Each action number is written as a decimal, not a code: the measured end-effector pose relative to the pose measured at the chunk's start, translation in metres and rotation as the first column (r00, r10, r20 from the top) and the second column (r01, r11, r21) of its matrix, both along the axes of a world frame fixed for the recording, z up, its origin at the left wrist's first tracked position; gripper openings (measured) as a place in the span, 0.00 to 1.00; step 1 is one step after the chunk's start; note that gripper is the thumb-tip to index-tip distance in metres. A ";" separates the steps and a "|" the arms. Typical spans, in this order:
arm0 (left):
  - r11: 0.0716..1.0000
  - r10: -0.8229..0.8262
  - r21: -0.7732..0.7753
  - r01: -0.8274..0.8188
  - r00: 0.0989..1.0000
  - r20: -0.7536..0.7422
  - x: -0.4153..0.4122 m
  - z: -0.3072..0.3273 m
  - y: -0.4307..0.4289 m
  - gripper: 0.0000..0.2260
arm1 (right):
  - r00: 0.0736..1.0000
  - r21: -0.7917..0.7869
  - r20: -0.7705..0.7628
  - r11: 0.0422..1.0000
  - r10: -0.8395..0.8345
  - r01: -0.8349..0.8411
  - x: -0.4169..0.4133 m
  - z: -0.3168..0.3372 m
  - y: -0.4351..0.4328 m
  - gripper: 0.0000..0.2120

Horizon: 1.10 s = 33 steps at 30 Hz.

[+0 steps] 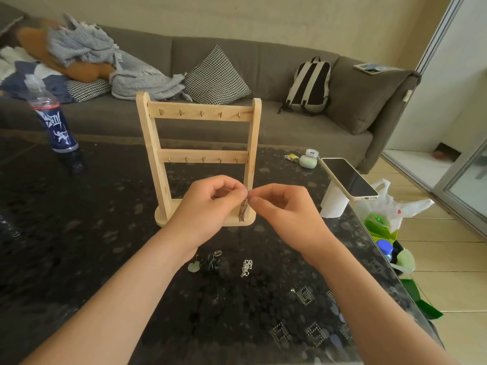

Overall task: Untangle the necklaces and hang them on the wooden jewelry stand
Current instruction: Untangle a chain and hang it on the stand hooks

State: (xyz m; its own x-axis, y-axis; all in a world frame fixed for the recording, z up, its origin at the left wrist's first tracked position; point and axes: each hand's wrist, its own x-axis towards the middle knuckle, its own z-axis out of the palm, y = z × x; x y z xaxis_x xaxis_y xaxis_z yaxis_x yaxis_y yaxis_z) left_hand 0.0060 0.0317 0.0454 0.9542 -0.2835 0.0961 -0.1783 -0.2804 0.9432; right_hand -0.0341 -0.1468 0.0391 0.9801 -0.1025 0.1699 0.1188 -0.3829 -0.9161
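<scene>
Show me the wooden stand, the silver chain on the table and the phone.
wooden stand (210,109), head view, top rail with hooks.
silver chain (246,268), head view, middle of the heap.
phone (349,177), head view, dark screen.

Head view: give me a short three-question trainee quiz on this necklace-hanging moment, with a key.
1. True or false: a necklace already hangs on the pale wooden two-bar jewelry stand.
2. What do the left hand and right hand pinch between them? A) a thin brown chain necklace; B) a white-cased phone; C) a blue-labelled plastic bottle.
3. How many heaps of jewelry lie on the dark speckled table between the forearms?
Key: 1 false, every hook is bare. 2 A. 3 two: a silver chain bundle and a dark beaded necklace with a pale green pendant.
</scene>
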 end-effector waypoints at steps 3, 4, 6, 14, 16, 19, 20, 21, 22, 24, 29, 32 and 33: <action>1.000 -0.015 -0.009 0.015 1.000 -0.006 0.000 0.000 -0.001 0.05 | 1.000 -0.022 0.026 1.000 0.004 -0.003 0.000 0.000 0.001 0.07; 1.000 -0.010 -0.009 0.010 1.000 -0.004 0.000 0.000 -0.001 0.05 | 1.000 -0.022 0.032 1.000 0.001 0.000 0.000 0.000 0.001 0.07; 1.000 0.009 0.002 -0.009 1.000 0.006 0.001 0.000 0.000 0.05 | 0.999 -0.019 0.039 1.000 -0.003 0.004 0.001 0.000 0.000 0.07; 0.993 0.014 0.116 -0.016 1.000 0.019 0.002 -0.004 -0.002 0.07 | 0.998 -0.054 0.007 0.996 -0.064 0.064 0.003 0.002 -0.001 0.07; 0.986 -0.003 0.165 -0.002 1.000 0.028 0.003 -0.006 -0.003 0.08 | 0.996 -0.072 0.035 0.994 -0.085 0.088 0.003 0.000 -0.002 0.07; 0.976 -0.019 0.220 0.011 0.999 0.036 0.002 -0.007 -0.003 0.09 | 0.990 -0.107 0.082 0.987 -0.115 0.124 0.003 0.000 -0.002 0.06; 0.973 -0.024 0.231 0.014 0.999 0.041 0.002 -0.007 -0.003 0.09 | 0.990 -0.097 0.076 0.987 -0.121 0.129 0.003 0.000 -0.002 0.07; 0.971 -0.029 0.238 0.017 0.998 0.047 0.001 -0.007 -0.004 0.09 | 0.991 -0.079 0.054 0.989 -0.121 0.125 0.002 0.001 -0.001 0.08; 0.970 -0.031 0.241 0.018 0.998 0.051 0.001 -0.006 -0.004 0.09 | 0.994 -0.062 0.018 0.992 -0.111 0.112 0.002 0.003 0.000 0.09; 0.975 -0.022 0.222 0.012 0.999 0.046 0.001 -0.005 -0.004 0.08 | 0.995 -0.034 -0.073 0.998 -0.062 0.060 0.003 0.005 0.002 0.12; 0.997 0.025 0.071 -0.026 1.000 0.019 0.002 -0.003 -0.001 0.05 | 0.987 0.042 -0.159 0.999 -0.002 0.008 0.002 0.004 0.006 0.14; 0.998 0.005 0.059 -0.004 1.000 -0.008 0.002 -0.001 0.000 0.07 | 0.995 0.130 -0.099 0.991 -0.005 0.018 0.000 0.004 0.006 0.09; 0.998 -0.008 0.057 0.009 1.000 -0.020 0.001 -0.001 -0.001 0.07 | 0.997 0.162 -0.074 0.987 -0.007 0.019 -0.001 0.004 0.005 0.07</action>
State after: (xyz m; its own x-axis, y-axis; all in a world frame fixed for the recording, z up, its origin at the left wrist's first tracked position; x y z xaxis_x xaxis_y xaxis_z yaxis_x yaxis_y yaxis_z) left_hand 0.0071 0.0312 0.0449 0.9533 -0.2958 0.0606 -0.1623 -0.3326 0.9290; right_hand -0.0353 -0.1413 0.0434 0.9876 -0.1359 0.0785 0.0456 -0.2298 -0.9722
